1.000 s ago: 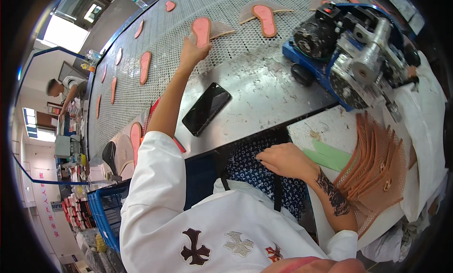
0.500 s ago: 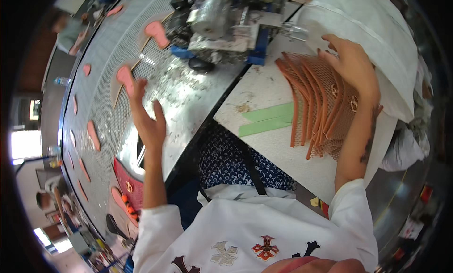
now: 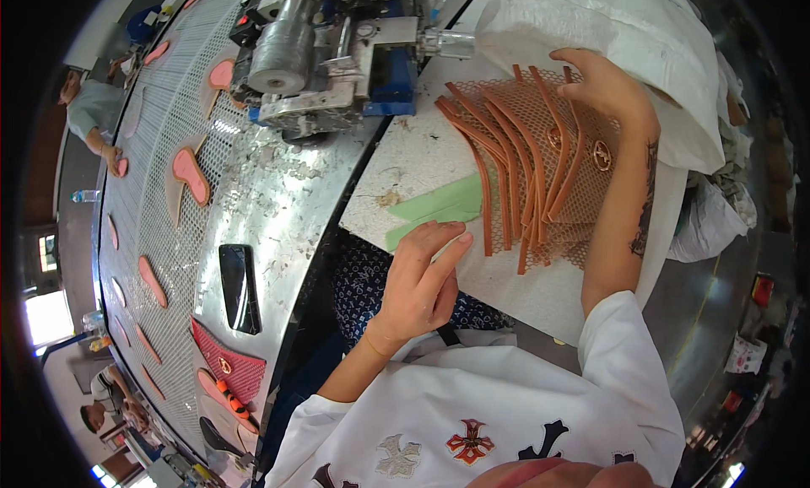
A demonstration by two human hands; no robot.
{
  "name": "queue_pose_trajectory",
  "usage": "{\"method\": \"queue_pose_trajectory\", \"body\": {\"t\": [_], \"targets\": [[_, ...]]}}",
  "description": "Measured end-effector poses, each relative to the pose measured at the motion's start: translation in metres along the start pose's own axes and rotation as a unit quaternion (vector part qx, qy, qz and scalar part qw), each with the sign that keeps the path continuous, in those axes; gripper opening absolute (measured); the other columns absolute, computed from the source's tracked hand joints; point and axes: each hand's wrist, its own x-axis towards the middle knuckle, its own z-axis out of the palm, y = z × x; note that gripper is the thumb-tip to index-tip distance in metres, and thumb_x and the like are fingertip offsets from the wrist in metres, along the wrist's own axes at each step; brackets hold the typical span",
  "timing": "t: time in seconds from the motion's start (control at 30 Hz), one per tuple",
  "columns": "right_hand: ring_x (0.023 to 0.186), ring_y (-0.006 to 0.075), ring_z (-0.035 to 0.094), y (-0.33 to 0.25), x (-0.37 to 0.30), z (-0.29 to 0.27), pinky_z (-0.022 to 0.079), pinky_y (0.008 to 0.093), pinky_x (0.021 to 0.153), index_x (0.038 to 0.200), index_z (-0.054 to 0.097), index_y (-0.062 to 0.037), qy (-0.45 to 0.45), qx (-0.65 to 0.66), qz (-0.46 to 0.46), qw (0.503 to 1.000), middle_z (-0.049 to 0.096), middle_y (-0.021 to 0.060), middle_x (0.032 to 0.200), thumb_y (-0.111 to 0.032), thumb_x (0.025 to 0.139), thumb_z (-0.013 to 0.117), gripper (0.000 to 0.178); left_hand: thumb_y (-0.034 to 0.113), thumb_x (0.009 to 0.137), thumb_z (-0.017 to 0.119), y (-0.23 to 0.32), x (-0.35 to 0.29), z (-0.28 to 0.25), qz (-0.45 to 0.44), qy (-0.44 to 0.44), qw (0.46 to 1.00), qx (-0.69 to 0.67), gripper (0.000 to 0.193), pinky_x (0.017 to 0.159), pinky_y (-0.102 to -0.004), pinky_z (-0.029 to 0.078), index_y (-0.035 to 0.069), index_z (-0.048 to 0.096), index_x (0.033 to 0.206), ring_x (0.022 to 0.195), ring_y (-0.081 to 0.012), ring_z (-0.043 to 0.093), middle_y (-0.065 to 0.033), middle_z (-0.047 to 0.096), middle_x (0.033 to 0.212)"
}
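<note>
A fanned stack of brown mesh pieces (image 3: 553, 163) with brown trimmed edges and small gold emblems lies on a white board. My right hand (image 3: 603, 85) hovers at the stack's far right edge, thumb and forefinger apart; whether a fingertip touches the topmost mesh cannot be made out. Near the board's front edge is my left hand (image 3: 419, 279), empty, its fingers loosely bent and the thumb apart. Just beyond its fingertips lie two green strips (image 3: 439, 203). On the perforated belt at left, a pink insole (image 3: 191, 176) rests over a beige piece.
A metal machine (image 3: 329, 66) stands at the far middle, beside a white sack (image 3: 582, 28). A black phone (image 3: 240, 287) and a red emblem piece (image 3: 228, 357) lie on the metal table. Several pink insoles dot the belt (image 3: 169, 260); a co-worker (image 3: 91, 108) stands beyond it.
My left hand has come away from the insole on the belt and moved right, to the board's front edge. My right hand stays by the stack. The view has shifted, uncovering the phone.
</note>
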Motion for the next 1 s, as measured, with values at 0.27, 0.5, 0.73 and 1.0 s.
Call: {"method": "queue_pose_trajectory", "body": {"t": [0.27, 0.5, 0.73, 1.0], "targets": [[0.092, 0.028, 0.069, 0.024, 0.007, -0.01, 0.053, 0.0399, 0.083, 0.112, 0.067, -0.005, -0.016, -0.012, 0.111, 0.994, 0.071, 0.0137, 0.105, -0.016, 0.078, 0.076, 0.037, -0.016, 0.068, 0.057, -0.001, 0.004, 0.003, -0.01, -0.013, 1.0, 0.005, 0.066, 0.096, -0.0444, 0.047, 0.002, 0.055, 0.131, 0.11, -0.0377, 0.058, -0.0182, 0.059, 0.124], [0.082, 0.013, 0.065, -0.007, -0.016, -0.047, 0.05, 0.0272, 0.076, 0.094, 0.067, 0.0009, 0.107, 0.183, -0.078, 0.974, 0.069, 0.0042, 0.085, -0.006, 0.085, 0.068, 0.012, -0.014, 0.072, 0.058, 0.007, 0.018, 0.005, -0.048, 0.002, 0.998, -0.028, 0.062, 0.096, -0.0414, 0.047, 0.001, 0.055, 0.132, 0.111, -0.0367, 0.058, -0.0195, 0.057, 0.128], [0.079, 0.0109, 0.065, -0.114, -0.086, -0.067, 0.05, 0.0239, 0.077, 0.098, 0.069, 0.0006, 0.102, 0.414, -0.317, 0.847, 0.069, 0.0033, 0.085, -0.005, 0.084, 0.074, 0.016, 0.016, 0.086, 0.068, 0.022, 0.07, -0.012, -0.039, 0.007, 0.991, -0.127, 0.045, 0.085, -0.038, 0.05, -0.001, 0.058, 0.127, 0.098, -0.0312, 0.061, -0.0194, 0.06, 0.121], [0.093, 0.0125, 0.064, -0.139, -0.071, -0.05, 0.048, 0.0276, 0.085, 0.127, 0.06, -0.0008, -0.114, 0.312, -0.27, 0.904, 0.069, 0.0085, 0.107, -0.011, 0.082, 0.074, 0.048, 0.03, 0.104, 0.053, 0.035, 0.074, -0.024, -0.344, 0.017, 0.82, -0.457, 0.04, 0.062, -0.0246, 0.047, -0.006, 0.071, 0.099, 0.071, -0.0058, 0.056, -0.003, 0.068, 0.08]]}}
